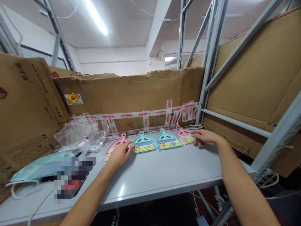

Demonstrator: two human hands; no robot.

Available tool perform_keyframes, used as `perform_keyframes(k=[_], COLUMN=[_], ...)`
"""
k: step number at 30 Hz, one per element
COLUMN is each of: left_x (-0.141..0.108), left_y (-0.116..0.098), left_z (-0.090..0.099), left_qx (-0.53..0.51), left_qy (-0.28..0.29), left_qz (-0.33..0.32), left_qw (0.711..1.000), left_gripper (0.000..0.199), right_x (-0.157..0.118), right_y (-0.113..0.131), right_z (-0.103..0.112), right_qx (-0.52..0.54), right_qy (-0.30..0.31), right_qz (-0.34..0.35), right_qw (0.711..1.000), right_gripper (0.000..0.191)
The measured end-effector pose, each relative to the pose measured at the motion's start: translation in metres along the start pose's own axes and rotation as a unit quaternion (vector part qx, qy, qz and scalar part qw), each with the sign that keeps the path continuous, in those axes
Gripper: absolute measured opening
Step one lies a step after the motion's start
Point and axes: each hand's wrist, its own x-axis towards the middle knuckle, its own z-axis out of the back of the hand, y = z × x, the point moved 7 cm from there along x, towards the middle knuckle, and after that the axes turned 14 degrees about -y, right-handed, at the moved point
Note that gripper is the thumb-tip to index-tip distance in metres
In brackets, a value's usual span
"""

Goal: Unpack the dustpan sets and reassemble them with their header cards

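Observation:
Several small dustpans lie flat in a row along the back of a pale grey shelf top (pixel 150 179), handles pointing away from me. My left hand (pixel 119 153) rests on a pink dustpan (pixel 113 147), covering part of it. Beside it lie a teal dustpan (pixel 144 144) and a second teal dustpan (pixel 168 141), each with a colourful label. My right hand (pixel 205 138) lies flat with its fingertips at the edge of another pink dustpan (pixel 184 136). Neither hand visibly lifts anything.
Taped cardboard (pixel 127 100) stands behind the row. To the left lie a crumpled clear plastic bag (pixel 77 135), a small white item (pixel 94 148) and a pale blue package (pixel 39 166). Metal shelving uprights (pixel 211 62) stand at right, with loose cables below the shelf edge.

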Motion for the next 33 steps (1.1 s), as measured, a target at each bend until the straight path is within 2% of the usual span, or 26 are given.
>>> perform_keyframes(k=[5,10,14,18,21,25,29,33], left_x=[0.0,0.002,0.004,0.004,0.002,-0.002,-0.004,-0.003], left_y=[0.0,0.003,0.005,0.002,-0.005,-0.02,-0.022,-0.021], left_z=[0.001,0.006,0.015,0.019,0.016,0.01,0.003,-0.002], left_qx=[-0.013,-0.009,-0.001,-0.012,-0.036,-0.046,-0.029,-0.026], left_qy=[-0.006,-0.012,-0.007,-0.008,-0.011,-0.007,0.005,-0.001], left_qz=[-0.008,-0.003,-0.002,-0.012,-0.031,-0.084,-0.1,-0.101], left_qw=[1.0,1.0,1.0,1.0,0.999,0.995,0.995,0.995], left_gripper=[0.055,0.052,0.047,0.045,0.047,0.046,0.045,0.046], right_x=[-0.001,-0.004,-0.01,-0.02,-0.028,-0.035,-0.037,-0.042], right_y=[0.006,0.007,0.022,0.052,0.072,0.087,0.093,0.099], right_z=[0.001,0.002,-0.003,-0.035,-0.069,-0.105,-0.119,-0.127], right_qx=[0.005,0.003,0.008,0.031,0.031,0.021,0.014,0.003], right_qy=[-0.013,-0.01,-0.014,0.031,0.059,0.068,0.035,-0.008], right_qz=[0.02,0.006,0.038,0.12,0.172,0.205,0.241,0.301], right_qw=[1.0,1.0,0.999,0.992,0.983,0.976,0.97,0.954], right_gripper=[0.074,0.071,0.071,0.062,0.066,0.07,0.069,0.058])
